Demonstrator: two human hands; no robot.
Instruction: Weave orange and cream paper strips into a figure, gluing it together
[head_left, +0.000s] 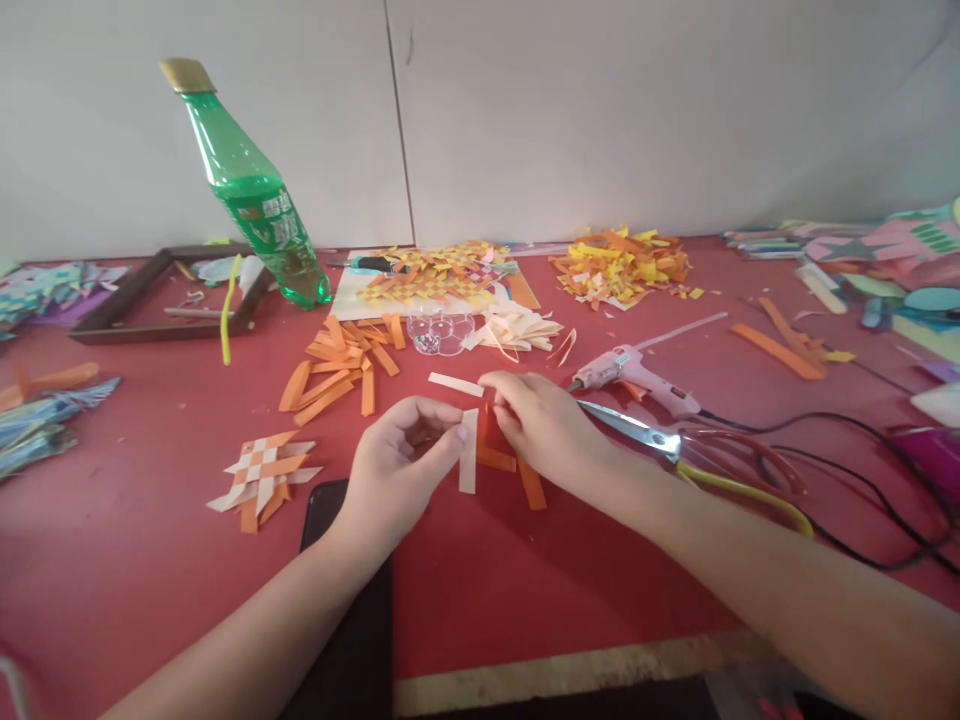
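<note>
My left hand (409, 460) is closed in a pinch, thumb against fingers, on a cream paper strip (468, 465) that hangs down. Just beside it, my right hand (541, 420) has its fingers curled together. A second cream strip (454, 383) sticks out leftward from those fingertips. Orange paper strips (532, 485) lie beneath and between the hands, partly hidden by the right hand. Left of my hands lies a woven orange-and-cream paper piece (262, 470) with loose ends. Behind are a pile of folded orange strips (341, 365) and a heap of cream strips (517, 328).
Scissors (637, 430) and a pink glue gun (626, 375) with its cord lie right of my right hand. A green bottle (262, 210) stands at the back left beside a dark frame (161, 330). A black phone (322, 505) is near my left forearm. Yellow-orange scraps (626, 265) are heaped behind.
</note>
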